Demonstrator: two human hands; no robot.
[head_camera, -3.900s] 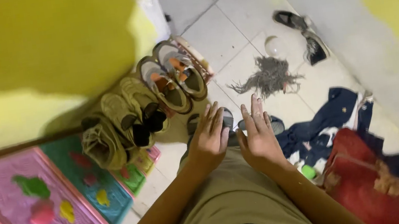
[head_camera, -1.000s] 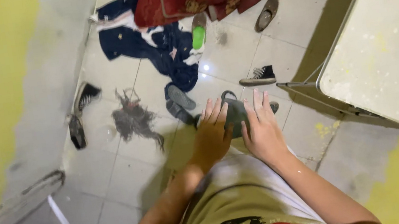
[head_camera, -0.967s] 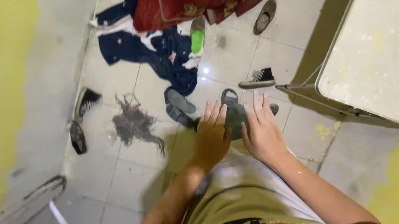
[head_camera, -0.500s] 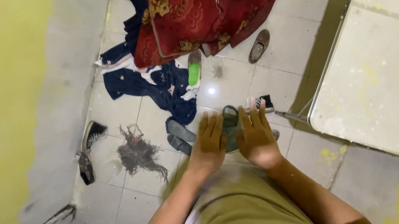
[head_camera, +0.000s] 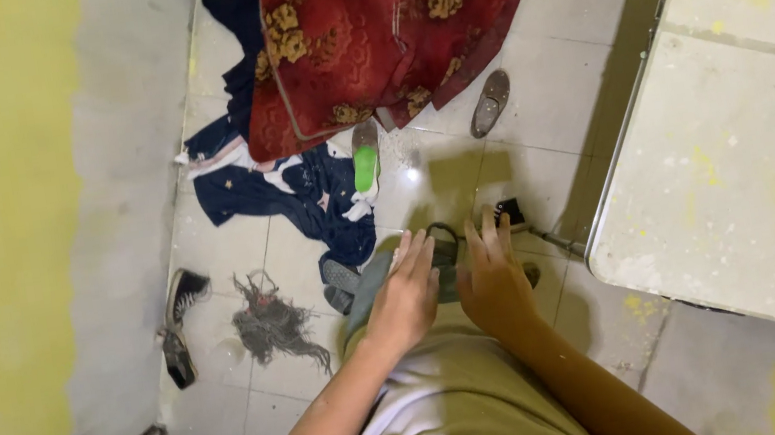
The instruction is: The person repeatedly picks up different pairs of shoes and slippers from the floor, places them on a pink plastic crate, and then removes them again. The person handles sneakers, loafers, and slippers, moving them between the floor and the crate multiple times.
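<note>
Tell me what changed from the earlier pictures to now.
The view swung from the yellow wall and shoe row to the red patterned cloth and white table. The left hand and right hand stayed side by side, fingers spread over the grey shoe; whether they grip it is unclear.

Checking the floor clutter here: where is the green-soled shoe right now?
In the head view, the green-soled shoe lies on the tiled floor, centre-left, between the dark blue clothing and the red patterned cloth.
</note>
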